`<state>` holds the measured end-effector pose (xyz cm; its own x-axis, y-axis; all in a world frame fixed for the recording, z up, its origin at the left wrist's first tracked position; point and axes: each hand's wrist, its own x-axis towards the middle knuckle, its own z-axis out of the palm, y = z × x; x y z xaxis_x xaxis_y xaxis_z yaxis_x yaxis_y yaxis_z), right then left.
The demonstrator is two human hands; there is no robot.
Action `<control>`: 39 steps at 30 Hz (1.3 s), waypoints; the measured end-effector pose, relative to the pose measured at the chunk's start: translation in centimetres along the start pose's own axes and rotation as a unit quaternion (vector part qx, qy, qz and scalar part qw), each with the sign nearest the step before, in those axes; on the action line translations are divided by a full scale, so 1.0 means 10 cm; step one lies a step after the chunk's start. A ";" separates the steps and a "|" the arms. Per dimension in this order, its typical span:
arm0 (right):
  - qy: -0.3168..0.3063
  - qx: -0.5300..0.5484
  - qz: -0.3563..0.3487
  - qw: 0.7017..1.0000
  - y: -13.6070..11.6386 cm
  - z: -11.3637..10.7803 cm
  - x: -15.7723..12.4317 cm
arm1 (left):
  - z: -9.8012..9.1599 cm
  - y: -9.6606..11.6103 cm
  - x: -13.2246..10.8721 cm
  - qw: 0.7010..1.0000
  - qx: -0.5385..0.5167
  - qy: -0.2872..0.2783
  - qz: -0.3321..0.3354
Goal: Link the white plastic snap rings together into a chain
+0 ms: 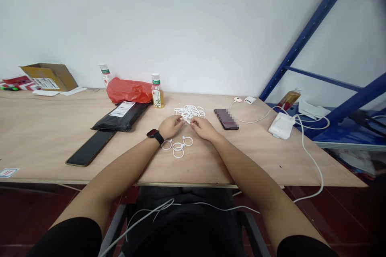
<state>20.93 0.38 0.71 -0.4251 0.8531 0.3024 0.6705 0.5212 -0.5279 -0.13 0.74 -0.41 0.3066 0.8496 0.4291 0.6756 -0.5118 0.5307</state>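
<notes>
Jointly, left hand [171, 125] and right hand [205, 127] pinch a white ring [187, 120] near amber-filled bottle [157, 96].

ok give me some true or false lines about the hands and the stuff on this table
1. The left hand and right hand are at the near edge of the pile of white rings. True.
2. The black watch is on the right wrist. False: it is on the left wrist.
3. A few loose rings lie between the pile and the person. True.
4. The red bag lies on the floor. False: it lies on the table, beside a bottle.
</notes>
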 end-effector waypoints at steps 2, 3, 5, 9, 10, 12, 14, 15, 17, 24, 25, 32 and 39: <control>0.002 0.014 -0.017 1.000 -0.03 0.01 -0.01 | 0.00 -0.03 0.01 0.999 -0.026 0.019 -0.002; 0.001 0.019 -0.026 0.999 -0.04 0.01 -0.01 | 0.00 -0.04 0.01 0.999 -0.042 0.022 0.007; -0.006 0.027 -0.044 0.999 -0.06 0.02 -0.02 | 0.00 -0.04 0.01 0.997 -0.070 0.027 0.034; -0.014 0.042 -0.060 0.997 -0.05 0.04 -0.03 | 0.02 -0.02 0.02 0.994 -0.083 0.035 0.063; -0.005 0.049 -0.057 0.997 -0.05 0.04 -0.03 | 0.02 -0.02 0.02 0.994 -0.081 0.033 0.069; 0.024 0.067 -0.042 0.997 -0.04 0.05 -0.02 | 0.02 -0.01 0.01 0.993 -0.077 0.029 0.083; 0.044 0.085 -0.031 0.995 -0.04 0.05 -0.01 | 0.01 0.01 0.00 0.993 -0.072 0.026 0.095; 0.047 0.093 -0.031 0.994 -0.05 0.05 -0.01 | 0.00 0.01 0.00 0.992 -0.069 0.026 0.100; 0.051 0.104 -0.037 0.993 -0.06 0.05 -0.01 | -0.01 0.03 -0.01 0.992 -0.061 0.026 0.108; 0.070 0.101 -0.022 0.992 -0.03 0.03 0.00 | -0.05 0.13 -0.01 0.988 -0.013 0.009 0.154; 0.077 0.097 -0.014 0.992 -0.01 0.03 0.01 | -0.06 0.14 -0.01 0.988 -0.009 0.010 0.153; 0.160 0.022 0.083 0.983 0.21 -0.07 0.06 | -0.11 0.19 -0.01 0.990 0.009 0.013 0.138; 0.116 -0.090 0.162 0.976 0.42 -0.15 0.06 | -0.11 0.19 -0.01 0.989 0.030 0.007 0.142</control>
<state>24.38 3.16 -0.15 -0.0390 0.9450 0.3247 0.8512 0.2016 -0.4845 0.35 -0.44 1.38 0.4802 0.6710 0.5649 0.6021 -0.7205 0.3440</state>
